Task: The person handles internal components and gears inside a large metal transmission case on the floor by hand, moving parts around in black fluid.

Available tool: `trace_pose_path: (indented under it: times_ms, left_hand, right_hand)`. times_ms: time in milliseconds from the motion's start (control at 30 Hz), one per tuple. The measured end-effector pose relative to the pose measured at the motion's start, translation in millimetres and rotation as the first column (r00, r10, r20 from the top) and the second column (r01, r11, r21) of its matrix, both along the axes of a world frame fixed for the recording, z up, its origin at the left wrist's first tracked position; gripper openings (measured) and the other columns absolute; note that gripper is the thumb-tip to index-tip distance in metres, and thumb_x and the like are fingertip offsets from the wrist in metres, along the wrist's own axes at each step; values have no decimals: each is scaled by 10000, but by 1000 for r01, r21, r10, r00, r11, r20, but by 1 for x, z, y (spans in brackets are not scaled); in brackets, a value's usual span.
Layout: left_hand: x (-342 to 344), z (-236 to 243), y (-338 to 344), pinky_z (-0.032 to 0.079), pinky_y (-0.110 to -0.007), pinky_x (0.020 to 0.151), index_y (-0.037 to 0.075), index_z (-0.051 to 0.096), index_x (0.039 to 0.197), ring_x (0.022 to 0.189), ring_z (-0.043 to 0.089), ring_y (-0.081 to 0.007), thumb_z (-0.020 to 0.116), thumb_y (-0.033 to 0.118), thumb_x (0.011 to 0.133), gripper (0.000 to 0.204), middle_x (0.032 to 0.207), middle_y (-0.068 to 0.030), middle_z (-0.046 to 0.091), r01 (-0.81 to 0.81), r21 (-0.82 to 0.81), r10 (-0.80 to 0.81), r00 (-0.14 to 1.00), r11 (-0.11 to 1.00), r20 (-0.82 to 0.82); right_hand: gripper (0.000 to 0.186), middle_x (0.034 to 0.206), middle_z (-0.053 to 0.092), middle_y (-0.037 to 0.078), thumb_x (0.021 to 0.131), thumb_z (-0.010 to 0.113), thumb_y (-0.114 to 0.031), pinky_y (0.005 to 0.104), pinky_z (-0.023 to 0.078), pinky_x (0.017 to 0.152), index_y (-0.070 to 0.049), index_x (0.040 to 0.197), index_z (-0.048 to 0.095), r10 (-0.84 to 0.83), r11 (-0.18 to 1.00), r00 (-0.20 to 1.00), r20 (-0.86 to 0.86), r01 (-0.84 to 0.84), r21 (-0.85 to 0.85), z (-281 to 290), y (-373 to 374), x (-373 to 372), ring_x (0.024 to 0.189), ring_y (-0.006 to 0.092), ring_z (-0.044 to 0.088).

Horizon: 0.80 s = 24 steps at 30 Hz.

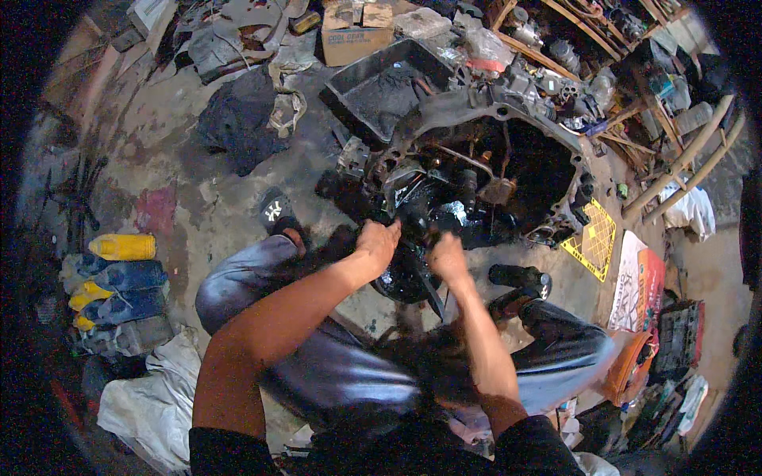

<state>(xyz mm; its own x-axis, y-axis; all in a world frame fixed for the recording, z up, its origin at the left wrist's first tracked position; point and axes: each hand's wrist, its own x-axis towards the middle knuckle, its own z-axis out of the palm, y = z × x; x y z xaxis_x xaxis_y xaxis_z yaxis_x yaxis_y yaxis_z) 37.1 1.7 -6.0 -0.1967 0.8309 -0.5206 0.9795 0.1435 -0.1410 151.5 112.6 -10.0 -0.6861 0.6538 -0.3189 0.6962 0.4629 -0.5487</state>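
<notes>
Probably a heavy, stiff, slippery metal housing point(446, 112), best gripped by its thick rim. With left hand point(379, 244) and right hand point(447, 258) curled mostly closed, cannot tell around what.

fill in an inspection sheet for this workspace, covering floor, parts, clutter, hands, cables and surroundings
Surface: grey floor, dark-stained, with a reddish patch at left
Job's things: large rounded metal housing, with dark, greasy parts at its near side
Clutter: black tray and cardboard box beyond; dark cloth; yellow bottle at left
Grips: left grip and right grip, bare, fingers curled, at the greasy parts; what each holds is unclear
Cables: none made out; picture edges are dark
Surroundings: wooden poles and yellow mesh panel at right
</notes>
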Motion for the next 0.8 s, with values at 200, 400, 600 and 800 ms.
trace_pose_path:
  times_ms: [200,400,600,800]
  left_hand:
    - [-2,-4,4,489,-339,670,75,349,1365,835,631,-208,485,111,811,572,1449,-48,295,-42,92,43,999,995,-7]
    - [-9,3,-6,477,-323,645,70,383,1341,787,624,-178,507,139,800,560,1422,-68,338,-37,157,54,993,987,-109]
    - [-11,-3,-9,470,-317,633,69,399,1330,780,621,-170,500,137,801,543,1382,-71,399,16,199,-3,998,980,-66]
    - [-13,-11,-5,483,-343,589,84,423,1310,713,625,-204,480,116,801,514,1344,-95,443,11,298,6,998,954,-55]
  right_hand:
    - [215,946,552,337,772,493,-114,494,450,764,91,797,556,-44,990,994,-101,57,126,-45,20,-6,890,454,550]
    - [185,751,597,239,729,565,-108,453,501,732,40,835,596,157,970,987,-20,-150,193,-31,32,1,819,397,597]
    - [224,785,596,244,799,474,-126,471,495,707,29,903,597,-74,985,996,-46,80,154,-41,-4,-19,781,413,592]
    - [247,892,596,250,793,508,-157,498,495,711,46,919,570,93,976,995,22,-96,193,-15,27,7,784,419,603]
